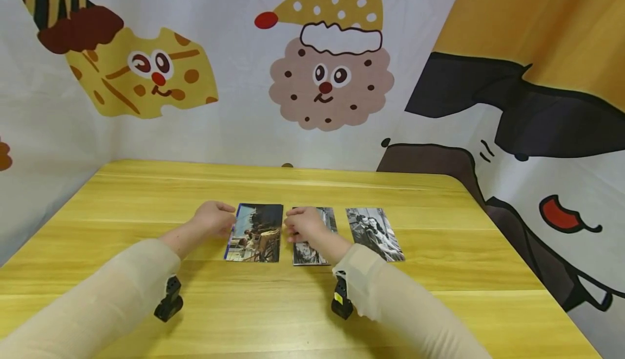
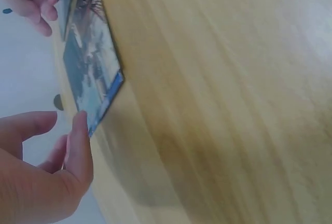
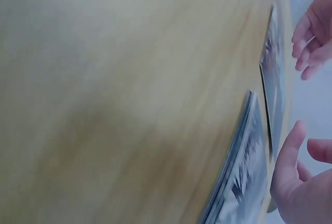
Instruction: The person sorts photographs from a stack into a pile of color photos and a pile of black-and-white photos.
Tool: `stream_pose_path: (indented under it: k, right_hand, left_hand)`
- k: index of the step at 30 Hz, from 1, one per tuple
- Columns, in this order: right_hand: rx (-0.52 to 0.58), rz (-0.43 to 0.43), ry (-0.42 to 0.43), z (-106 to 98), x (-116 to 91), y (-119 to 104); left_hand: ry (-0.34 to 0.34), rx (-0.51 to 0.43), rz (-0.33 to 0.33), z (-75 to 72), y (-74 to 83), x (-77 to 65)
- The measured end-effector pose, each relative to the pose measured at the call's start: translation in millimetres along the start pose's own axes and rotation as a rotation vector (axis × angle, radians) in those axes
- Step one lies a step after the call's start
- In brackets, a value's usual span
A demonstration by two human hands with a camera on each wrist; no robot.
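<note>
A colour photo [image 1: 259,234] with a blue left edge lies flat on the table. My left hand [image 1: 214,219] is beside that blue edge, fingers loosely extended; whether they touch it I cannot tell. My right hand [image 1: 306,225], its fingers relaxed and holding nothing, hovers over the middle stack of black-and-white photos [image 1: 312,254] and partly hides it. Its fingertips reach toward the gap beside the colour photo. Several layered edges show on that stack [image 3: 249,177] in the right wrist view. Further right lies another black-and-white photo [image 1: 373,231], partly behind my right wrist.
The photos lie in a row on a wooden table [image 1: 273,315]. A white cloth [image 1: 234,1] with printed cartoon figures hangs behind the table and along its sides. A small black camera [image 1: 168,299] is strapped at the left wrist, another camera [image 1: 342,296] at the right.
</note>
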State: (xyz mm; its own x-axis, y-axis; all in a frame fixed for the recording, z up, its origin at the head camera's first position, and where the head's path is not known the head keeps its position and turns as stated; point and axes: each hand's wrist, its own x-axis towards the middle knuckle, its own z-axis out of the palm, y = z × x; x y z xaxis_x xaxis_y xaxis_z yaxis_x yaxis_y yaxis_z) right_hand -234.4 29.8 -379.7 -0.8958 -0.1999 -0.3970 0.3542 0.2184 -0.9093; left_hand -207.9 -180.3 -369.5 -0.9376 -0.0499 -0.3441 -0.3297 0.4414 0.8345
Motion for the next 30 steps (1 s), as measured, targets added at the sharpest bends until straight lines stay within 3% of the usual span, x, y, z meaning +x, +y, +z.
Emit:
stream_pose_path:
  k: [7, 14, 30]
  right_hand:
    - [-0.04, -0.004, 0.011, -20, -1, -5]
    - [-0.071, -0.02, 0.042, -39, -5, -4]
    - [-0.124, 0.0, 0.149, -90, -7, 6]
  left_hand:
    - [-0.044, -0.078, 0.022, 6.7, 13.1, 0.3]
    - [-0.111, -0.069, 0.049, 20.9, 22.9, 1.7]
    - [-0.155, -0.144, 0.038, 78.2, 45.1, 9.1]
